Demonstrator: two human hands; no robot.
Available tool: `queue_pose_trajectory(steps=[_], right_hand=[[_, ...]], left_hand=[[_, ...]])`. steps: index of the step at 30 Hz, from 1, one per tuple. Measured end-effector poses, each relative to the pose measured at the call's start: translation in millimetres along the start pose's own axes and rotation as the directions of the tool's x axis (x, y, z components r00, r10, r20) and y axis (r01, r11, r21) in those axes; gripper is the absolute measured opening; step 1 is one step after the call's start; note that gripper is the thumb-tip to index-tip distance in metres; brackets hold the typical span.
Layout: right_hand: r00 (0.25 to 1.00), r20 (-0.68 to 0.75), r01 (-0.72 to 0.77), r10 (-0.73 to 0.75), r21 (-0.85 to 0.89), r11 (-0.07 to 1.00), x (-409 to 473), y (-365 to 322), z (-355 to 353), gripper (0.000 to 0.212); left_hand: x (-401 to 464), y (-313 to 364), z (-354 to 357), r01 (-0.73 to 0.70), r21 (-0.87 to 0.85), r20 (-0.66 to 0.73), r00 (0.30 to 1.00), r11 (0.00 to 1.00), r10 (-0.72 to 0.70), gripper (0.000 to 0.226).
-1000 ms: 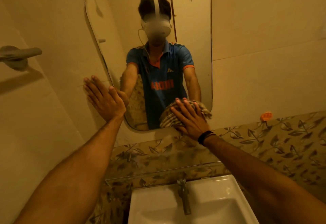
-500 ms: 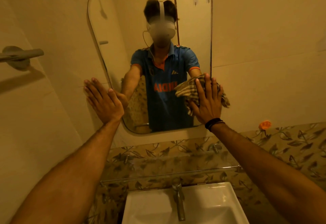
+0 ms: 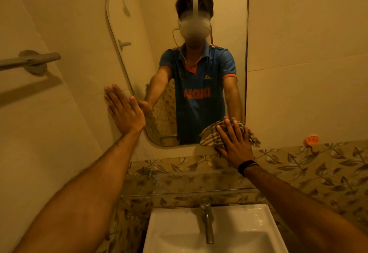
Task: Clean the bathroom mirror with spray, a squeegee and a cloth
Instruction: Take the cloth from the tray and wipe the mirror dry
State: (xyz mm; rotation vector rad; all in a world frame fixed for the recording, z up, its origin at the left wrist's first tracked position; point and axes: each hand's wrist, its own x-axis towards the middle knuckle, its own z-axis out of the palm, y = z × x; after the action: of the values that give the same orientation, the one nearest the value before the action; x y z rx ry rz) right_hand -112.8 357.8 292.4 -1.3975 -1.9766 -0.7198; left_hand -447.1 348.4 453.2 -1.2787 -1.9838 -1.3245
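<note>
The rounded wall mirror (image 3: pixel 139 33) hangs above the sink and reflects a person in a blue shirt. My right hand (image 3: pixel 235 143) presses a checked cloth (image 3: pixel 209 137) flat against the mirror's lower right corner, fingers spread over it. My left hand (image 3: pixel 125 111) lies flat on the wall at the mirror's left edge, fingers together and pointing up, holding nothing. I see no spray bottle and no squeegee.
A white sink (image 3: pixel 179 231) with a metal tap (image 3: pixel 207 221) sits below. A glass shelf (image 3: pixel 179 193) runs under the mirror against leaf-patterned tiles. A towel bar (image 3: pixel 29 59) sticks out on the left wall. An orange hook (image 3: pixel 311 139) is on the right wall.
My right hand wiped the cloth from the mirror's bottom up along the right edge, then back down to the lower right corner. My left hand stayed on the wall.
</note>
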Motion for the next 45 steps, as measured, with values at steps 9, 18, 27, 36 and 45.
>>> queue_pose_trajectory(steps=[9,18,27,36,45], right_hand=[[0.972,-0.146,-0.164,0.183,0.135,0.977,67.3,-27.9,-35.1,0.075],[0.966,-0.259,0.025,-0.015,0.038,0.999,125.5,-101.0,-43.6,0.082],[0.879,-0.101,0.457,-0.465,-0.095,0.884,138.7,-132.4,-45.6,0.073],[0.942,-0.310,0.132,-0.124,0.005,0.991,267.9,-103.7,-170.2,0.074],[0.915,-0.354,0.193,-0.194,-0.040,0.980,273.7,-128.2,-152.8,0.075]], left_hand=[[3.2,-14.9,3.9,-0.090,-0.008,-0.027,0.996,0.996,0.090,0.066],[35.5,-3.6,1.9,-0.311,-0.093,-0.130,0.946,0.946,0.298,0.060],[44.7,-8.8,4.2,-0.372,-0.058,-0.097,0.926,0.926,0.366,0.059],[41.4,-4.7,1.4,-0.356,-0.026,-0.116,0.929,0.934,0.351,0.058],[97.8,12.0,-27.1,-0.344,-0.070,-0.173,0.929,0.936,0.328,0.058]])
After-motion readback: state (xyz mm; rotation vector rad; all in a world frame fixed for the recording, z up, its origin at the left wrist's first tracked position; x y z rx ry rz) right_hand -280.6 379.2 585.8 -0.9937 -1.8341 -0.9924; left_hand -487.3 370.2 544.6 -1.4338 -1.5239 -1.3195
